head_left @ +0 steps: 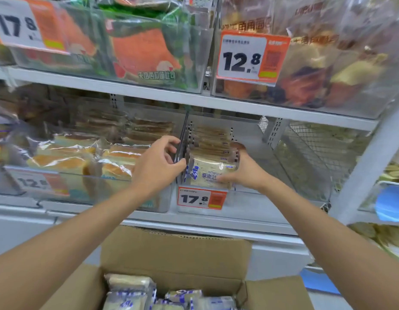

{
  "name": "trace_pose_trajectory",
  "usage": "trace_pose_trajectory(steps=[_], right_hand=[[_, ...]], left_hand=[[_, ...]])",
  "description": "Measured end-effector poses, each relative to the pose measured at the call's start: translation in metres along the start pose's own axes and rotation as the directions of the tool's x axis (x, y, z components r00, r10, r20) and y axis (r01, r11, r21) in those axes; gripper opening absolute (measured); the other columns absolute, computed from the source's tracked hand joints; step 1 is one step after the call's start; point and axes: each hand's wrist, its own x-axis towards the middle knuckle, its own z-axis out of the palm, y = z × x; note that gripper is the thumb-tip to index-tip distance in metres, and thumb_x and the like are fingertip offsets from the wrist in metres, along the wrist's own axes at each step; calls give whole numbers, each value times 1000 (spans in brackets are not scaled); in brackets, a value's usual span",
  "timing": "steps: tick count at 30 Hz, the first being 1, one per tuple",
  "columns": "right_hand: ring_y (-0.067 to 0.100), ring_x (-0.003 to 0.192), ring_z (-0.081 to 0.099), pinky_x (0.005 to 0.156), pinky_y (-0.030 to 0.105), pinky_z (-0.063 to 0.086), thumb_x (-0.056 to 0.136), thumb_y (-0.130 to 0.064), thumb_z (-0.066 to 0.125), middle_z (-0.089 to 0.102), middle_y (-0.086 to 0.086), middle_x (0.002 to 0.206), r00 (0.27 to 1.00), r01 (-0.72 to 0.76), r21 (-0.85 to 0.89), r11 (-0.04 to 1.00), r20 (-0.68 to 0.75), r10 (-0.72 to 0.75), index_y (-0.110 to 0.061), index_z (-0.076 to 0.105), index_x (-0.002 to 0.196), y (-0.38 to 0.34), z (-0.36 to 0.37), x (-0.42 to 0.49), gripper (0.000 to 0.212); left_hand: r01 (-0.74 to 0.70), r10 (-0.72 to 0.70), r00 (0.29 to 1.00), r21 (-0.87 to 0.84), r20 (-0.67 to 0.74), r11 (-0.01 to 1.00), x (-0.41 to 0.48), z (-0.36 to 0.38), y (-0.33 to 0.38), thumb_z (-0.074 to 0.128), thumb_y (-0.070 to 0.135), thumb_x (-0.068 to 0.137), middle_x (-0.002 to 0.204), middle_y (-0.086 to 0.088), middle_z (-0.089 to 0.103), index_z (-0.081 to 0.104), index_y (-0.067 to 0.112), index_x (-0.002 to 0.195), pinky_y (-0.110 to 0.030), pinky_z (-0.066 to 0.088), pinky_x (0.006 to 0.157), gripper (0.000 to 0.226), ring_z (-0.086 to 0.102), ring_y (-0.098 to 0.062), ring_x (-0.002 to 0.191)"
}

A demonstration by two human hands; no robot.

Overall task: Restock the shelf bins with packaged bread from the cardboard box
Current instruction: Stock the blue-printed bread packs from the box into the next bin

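A row of bread packs with white and blue wrappers stands on edge in a clear shelf bin on the middle shelf. My right hand presses against the right side of the front pack, thumb across its face. My left hand grips the dark divider wall on the bin's left side. An open cardboard box sits below at the bottom centre, holding several more wrapped bread packs.
A 17.8 price tag hangs on the bin front. The neighbouring bin on the left holds cake slices. Upper shelf bins carry watermelon toast and croissants. A wire mesh panel closes the right side.
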Motion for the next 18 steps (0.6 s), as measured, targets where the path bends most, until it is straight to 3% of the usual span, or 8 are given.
trace_pose_trajectory(steps=[3,5,6,9,12,15,18], right_hand=[[25,138,28,113,38,32,60,-48,87,27,5,153,997,74,-369,927,44,-62,-30,34,146,-1,-3,0,102],[28,142,18,115,50,28,61,-50,85,16,4,157,995,99,-509,855,80,-68,-32,36,144,-6,-3,2,98],[28,141,20,113,52,29,61,-51,85,19,4,155,993,115,-542,833,83,-84,-31,38,142,-10,-2,4,96],[27,128,38,105,46,39,62,-49,85,39,6,140,986,143,-559,816,7,-168,-21,45,134,-21,1,12,87],[28,124,45,103,42,42,66,-46,84,44,9,139,993,122,-520,845,66,-103,-18,35,141,-24,9,15,94],[30,142,27,114,55,24,62,-71,73,27,3,157,992,112,-542,833,113,-60,-40,13,151,-19,8,16,112],[31,148,13,117,57,15,70,-74,65,14,-2,162,992,117,-585,802,113,-62,-46,12,151,-16,6,18,101]], left_hand=[[2,-3,1000,-36,-9,999,0,0,0,71,30,79,92,17,59,57,33,114,-28,50,65,37,60,-4,69],[-3,3,1000,-38,-11,999,-1,0,0,71,29,79,92,17,60,57,32,114,-26,49,63,38,59,-5,68],[-4,4,1000,-37,-10,999,-1,0,1,71,29,80,93,17,59,57,32,114,-25,47,62,38,59,-4,68],[-8,7,1000,-32,-6,999,-2,-1,2,70,29,80,93,18,59,56,33,115,-25,47,62,38,58,-3,67],[-6,6,1000,-26,-2,1000,-2,-2,2,70,30,80,94,19,59,56,33,117,-27,50,63,39,59,-3,67],[-12,12,1000,-25,2,1000,-2,-2,2,70,30,80,94,19,59,56,33,117,-28,51,64,39,59,-4,68],[-20,20,1000,-17,2,1000,-2,-2,2,69,31,80,95,19,59,56,33,118,-28,52,63,40,60,-5,68]])
